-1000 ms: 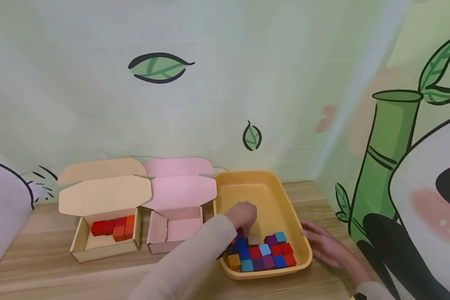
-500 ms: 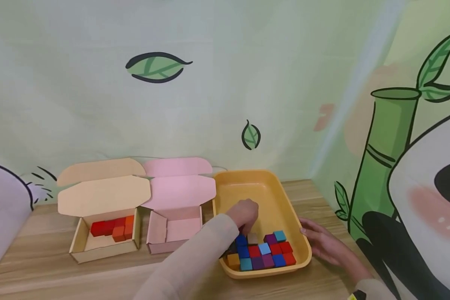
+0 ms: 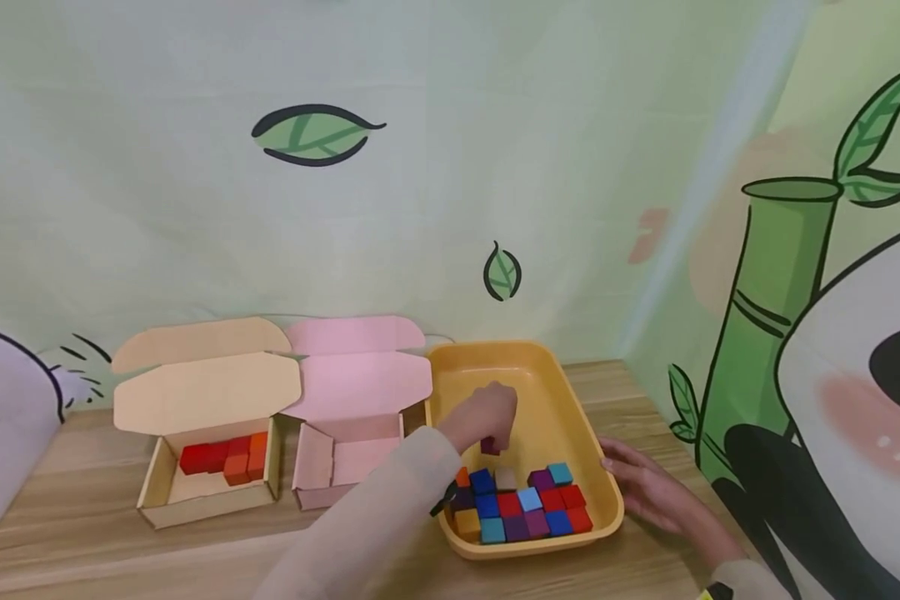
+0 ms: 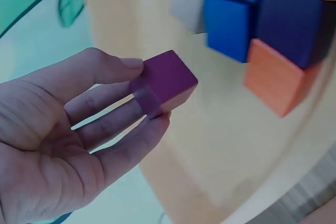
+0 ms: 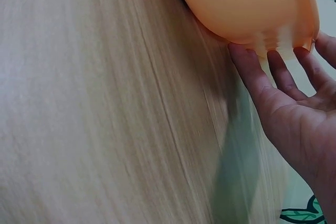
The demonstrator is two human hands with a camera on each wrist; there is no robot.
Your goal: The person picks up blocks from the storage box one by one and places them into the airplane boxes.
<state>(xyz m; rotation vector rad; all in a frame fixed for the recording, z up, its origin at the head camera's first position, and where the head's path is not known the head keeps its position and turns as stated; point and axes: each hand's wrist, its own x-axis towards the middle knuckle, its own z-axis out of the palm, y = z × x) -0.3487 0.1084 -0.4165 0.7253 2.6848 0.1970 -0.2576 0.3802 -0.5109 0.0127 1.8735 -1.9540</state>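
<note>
1. The left hand (image 3: 487,414) pinches a dark purple, smooth-faced cube (image 4: 169,80), its thumb on one side and fingertips on the other; the fingers are bent only partway, with gaps between them and the palm.
2. That cube is inside the yellow-orange, round-cornered tray (image 3: 543,400), held apart from the other blocks.
3. The right hand (image 3: 648,493) is loosely spread, grasping nothing, its fingertips touching the outside of the tray's right wall.
4. Nearest the held cube in the tray are an orange cube (image 3: 462,477), a bright blue cube (image 3: 482,481) and a grey cube (image 3: 505,478); more red, purple, blue and yellow-orange cubes sit packed at the near end.
5. Left of the tray stands a pink cardboard box (image 3: 315,454), lid raised.
6. Farther left, a tan cardboard box (image 3: 210,503), also open, contains red and orange blocks (image 3: 228,457).
7. Everything rests on a wood-grain surface (image 3: 195,567) before a pale green printed backdrop (image 3: 420,208).
</note>
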